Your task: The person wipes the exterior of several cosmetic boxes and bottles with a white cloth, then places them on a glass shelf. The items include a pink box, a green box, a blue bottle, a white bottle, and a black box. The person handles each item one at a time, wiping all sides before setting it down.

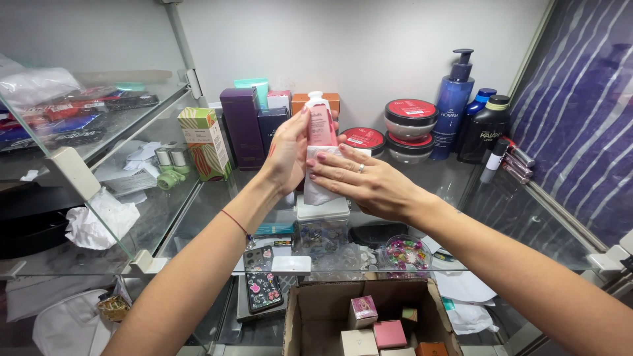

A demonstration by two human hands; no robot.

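Pink tube (321,125) up in the air over the glass shelf (455,184), standing upright, white cap on top, pale pink body with small print down the front. The left hand (287,155) has it from behind, fingers wrapped around the tube's side. The right hand (362,181) comes across low, fingers together and flat, pressing a white cloth (316,181) against the tube's lower half, so the bottom end is hidden. Behind it stand a purple box (242,125), a dark blue box (270,122) and an orange box (316,100), close at the back wall. A green striped box (206,142) sits off to the left; red-lidded jars (410,128) are stacked to the right, then a tall blue pump bottle (453,99) and a black bottle (486,128). Below, an open cardboard box (310,316) holds small pink and white cartons (372,326), and a clear round dish (403,254) is full of coloured beads.
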